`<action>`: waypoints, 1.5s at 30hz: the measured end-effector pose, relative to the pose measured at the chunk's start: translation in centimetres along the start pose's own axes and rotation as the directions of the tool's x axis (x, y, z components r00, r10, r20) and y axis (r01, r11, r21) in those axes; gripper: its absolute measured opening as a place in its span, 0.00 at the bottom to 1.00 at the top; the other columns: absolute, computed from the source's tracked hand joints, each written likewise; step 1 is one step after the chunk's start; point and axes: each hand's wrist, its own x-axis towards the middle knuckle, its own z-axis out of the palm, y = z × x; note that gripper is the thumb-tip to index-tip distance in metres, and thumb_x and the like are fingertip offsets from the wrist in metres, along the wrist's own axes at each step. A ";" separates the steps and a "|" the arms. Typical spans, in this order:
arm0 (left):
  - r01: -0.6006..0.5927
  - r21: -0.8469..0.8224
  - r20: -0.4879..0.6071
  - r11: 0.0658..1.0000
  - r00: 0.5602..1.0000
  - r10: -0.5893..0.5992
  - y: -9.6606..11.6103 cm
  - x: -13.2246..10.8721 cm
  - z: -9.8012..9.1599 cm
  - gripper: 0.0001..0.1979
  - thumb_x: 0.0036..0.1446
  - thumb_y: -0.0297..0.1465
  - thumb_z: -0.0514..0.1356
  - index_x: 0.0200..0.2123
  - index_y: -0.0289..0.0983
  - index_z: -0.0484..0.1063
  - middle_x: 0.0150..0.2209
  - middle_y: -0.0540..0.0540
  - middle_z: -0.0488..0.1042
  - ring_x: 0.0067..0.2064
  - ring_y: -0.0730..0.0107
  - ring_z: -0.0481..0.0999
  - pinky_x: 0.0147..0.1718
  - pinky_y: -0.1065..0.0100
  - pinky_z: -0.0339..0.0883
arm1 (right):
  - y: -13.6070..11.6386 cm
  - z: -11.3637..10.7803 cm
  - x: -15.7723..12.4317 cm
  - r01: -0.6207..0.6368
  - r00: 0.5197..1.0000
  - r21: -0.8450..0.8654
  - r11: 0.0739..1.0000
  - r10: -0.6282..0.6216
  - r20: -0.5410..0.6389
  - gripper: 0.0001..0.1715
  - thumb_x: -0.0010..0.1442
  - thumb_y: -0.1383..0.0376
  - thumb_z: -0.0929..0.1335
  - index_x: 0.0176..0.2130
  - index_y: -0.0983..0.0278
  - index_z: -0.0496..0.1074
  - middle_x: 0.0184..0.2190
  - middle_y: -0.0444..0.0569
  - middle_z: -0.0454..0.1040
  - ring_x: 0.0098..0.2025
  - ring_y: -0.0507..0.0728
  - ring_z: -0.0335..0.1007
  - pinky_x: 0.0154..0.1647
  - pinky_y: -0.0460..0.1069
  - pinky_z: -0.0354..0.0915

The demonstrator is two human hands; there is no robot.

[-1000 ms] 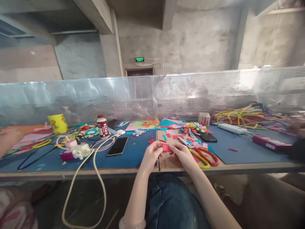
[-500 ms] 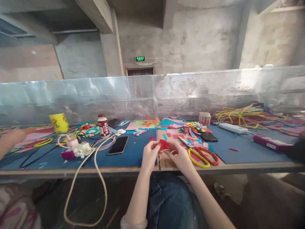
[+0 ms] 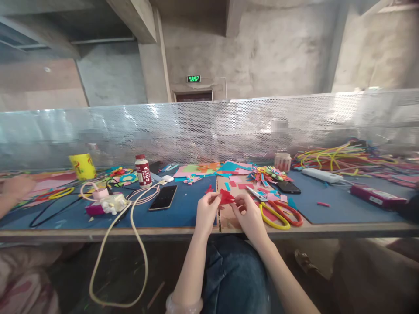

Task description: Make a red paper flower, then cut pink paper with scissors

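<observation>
My left hand point(image 3: 206, 213) and my right hand point(image 3: 249, 214) are raised just above the front edge of the blue-topped table point(image 3: 183, 209). Both pinch a small piece of red paper point(image 3: 225, 197) between thumb and fingers, the left at its left edge, the right at its right. Scissors with yellow and red handles point(image 3: 274, 212) lie just right of my right hand. A black phone point(image 3: 163, 197) lies to the left of my left hand. Scraps of coloured paper point(image 3: 242, 181) are scattered behind my hands.
A red-labelled bottle point(image 3: 142, 171), a yellow cup point(image 3: 82, 166), a charger with a cream cable point(image 3: 113, 204), a second phone point(image 3: 287, 187), a white power strip point(image 3: 322, 175) and coloured pipe cleaners point(image 3: 337, 157) sit on the table. Another person's hand point(image 3: 15, 187) rests at far left. A perforated metal screen point(image 3: 209, 128) backs the table.
The flat red piece between my fingers now looks folded or crumpled into a pointed shape, and my hands have lifted slightly. The view has shifted a little.
</observation>
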 end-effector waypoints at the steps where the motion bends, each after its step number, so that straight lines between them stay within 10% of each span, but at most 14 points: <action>1: -0.004 0.001 -0.002 1.000 1.000 0.004 0.0 0.0 0.0 0.09 0.49 0.35 0.60 0.30 0.34 0.74 0.29 0.45 0.77 0.29 0.67 0.74 0.25 0.70 0.68 | 0.0 0.0 0.0 0.003 1.000 -0.005 1.000 -0.003 -0.007 0.07 0.56 0.61 0.65 0.35 0.62 0.62 0.27 0.44 0.70 0.23 0.51 0.66 0.24 0.46 0.64; 24: -0.009 -0.013 0.157 1.000 0.988 0.011 0.9 -0.8 0.1 0.17 0.46 0.34 0.66 0.40 0.33 0.72 0.38 0.40 0.78 0.38 0.62 0.77 0.36 0.66 0.70 | 0.6 0.0 -0.6 0.311 0.934 -0.191 0.931 -0.337 -0.122 0.10 0.62 0.68 0.61 0.38 0.61 0.70 0.38 0.51 0.67 0.37 0.55 0.69 0.36 0.49 0.69; 45: 0.015 -0.031 0.196 0.999 0.981 -0.009 0.9 -0.8 0.2 0.12 0.49 0.33 0.63 0.37 0.34 0.77 0.35 0.43 0.80 0.36 0.59 0.79 0.40 0.61 0.72 | 0.9 -0.2 -1.0 0.355 0.912 -0.231 0.906 -0.390 -0.128 0.14 0.63 0.68 0.60 0.42 0.60 0.72 0.36 0.51 0.75 0.38 0.55 0.73 0.41 0.49 0.70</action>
